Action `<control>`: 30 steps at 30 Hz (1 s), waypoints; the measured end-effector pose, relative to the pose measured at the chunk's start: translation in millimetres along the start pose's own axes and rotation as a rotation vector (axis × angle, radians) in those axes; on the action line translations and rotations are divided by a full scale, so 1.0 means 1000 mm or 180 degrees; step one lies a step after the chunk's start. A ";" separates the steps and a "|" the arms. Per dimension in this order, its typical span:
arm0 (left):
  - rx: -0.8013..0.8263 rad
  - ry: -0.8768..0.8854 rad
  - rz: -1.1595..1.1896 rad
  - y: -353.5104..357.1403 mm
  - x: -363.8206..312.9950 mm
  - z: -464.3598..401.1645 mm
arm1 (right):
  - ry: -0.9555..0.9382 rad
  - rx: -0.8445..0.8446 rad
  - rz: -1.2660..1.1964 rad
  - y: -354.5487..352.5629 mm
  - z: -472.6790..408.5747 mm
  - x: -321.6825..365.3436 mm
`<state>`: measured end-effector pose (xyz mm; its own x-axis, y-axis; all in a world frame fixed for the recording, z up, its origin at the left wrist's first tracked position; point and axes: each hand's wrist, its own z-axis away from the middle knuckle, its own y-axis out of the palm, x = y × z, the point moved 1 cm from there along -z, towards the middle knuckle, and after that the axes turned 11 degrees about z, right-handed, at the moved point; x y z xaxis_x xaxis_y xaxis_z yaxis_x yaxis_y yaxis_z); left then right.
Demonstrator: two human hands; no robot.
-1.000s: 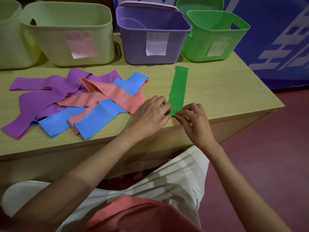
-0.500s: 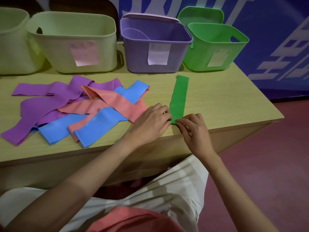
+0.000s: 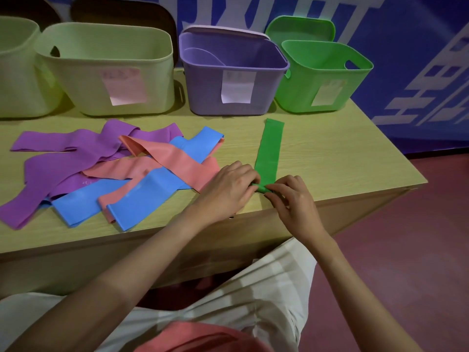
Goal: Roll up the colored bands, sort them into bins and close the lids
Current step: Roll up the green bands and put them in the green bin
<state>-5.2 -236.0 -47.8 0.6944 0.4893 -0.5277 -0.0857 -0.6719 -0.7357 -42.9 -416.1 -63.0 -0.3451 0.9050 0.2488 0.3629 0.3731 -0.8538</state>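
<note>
Head view. Both hands work the near end of the green band [image 3: 269, 148]: your left hand [image 3: 228, 189] pinches the small started roll from its 9 o'clock side, and your right hand [image 3: 291, 196] pinches it from 3 o'clock, so the coil stays even across its width. That band lies flat on the table [image 3: 342, 158], running from the roll toward 12 o'clock, its far end near the green bin [image 3: 322, 80]; laid out straight, it can feed cleanly into the roll. At 9 o'clock of your left hand lies the loose heap of purple bands [image 3: 63, 168], pink bands [image 3: 177, 161] and blue bands [image 3: 142, 194], overlapping and unrolled. Along the far table edge stand the purple bin [image 3: 228, 80] and two pale bins [image 3: 109, 69], all open. The green lid [image 3: 299, 29] leans behind its bin, so every lid appears still to be closed.
</note>
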 end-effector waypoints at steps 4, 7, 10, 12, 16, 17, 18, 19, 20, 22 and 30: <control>-0.0040 -0.0095 -0.0018 0.002 -0.002 0.001 | 0.0022 0.0114 0.0104 -0.002 -0.003 0.001; -0.0112 -0.0133 -0.0112 0.005 -0.004 0.002 | 0.0002 0.0085 0.0173 -0.001 -0.002 0.002; -0.0154 -0.0237 -0.0152 0.008 -0.006 0.002 | 0.0195 -0.0001 0.0225 0.002 -0.001 0.007; -0.0228 -0.0424 -0.0006 0.009 -0.008 0.001 | 0.0416 -0.0068 0.0268 0.006 -0.001 0.011; -0.0423 -0.0995 0.0274 0.011 -0.012 -0.004 | 0.0844 -0.0168 0.0305 0.010 0.000 0.019; -0.0472 -0.1095 0.0305 0.011 -0.013 -0.005 | 0.0908 -0.0181 0.0320 0.011 0.000 0.020; -0.0506 -0.1157 0.0316 0.012 -0.013 -0.005 | 0.0944 -0.0200 0.0332 0.011 0.000 0.021; -0.0532 -0.1189 0.0308 0.013 -0.014 -0.006 | 0.0958 -0.0220 0.0334 0.011 0.000 0.022; -0.0568 -0.1198 0.0297 0.013 -0.014 -0.006 | 0.0963 -0.0239 0.0331 0.011 -0.001 0.023; -0.0642 -0.1199 0.0286 0.013 -0.015 -0.006 | 0.0996 -0.0266 0.0330 0.011 -0.002 0.025; -0.0628 -0.1478 0.0207 0.005 -0.021 -0.016 | 0.1105 -0.0296 0.0147 0.008 -0.002 0.020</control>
<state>-8.7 -259.0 -33.3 0.2973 0.6085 -0.7357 0.0496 -0.7794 -0.6246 -44.9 -394.3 -63.9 -0.0177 0.9309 0.3649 0.4541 0.3327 -0.8265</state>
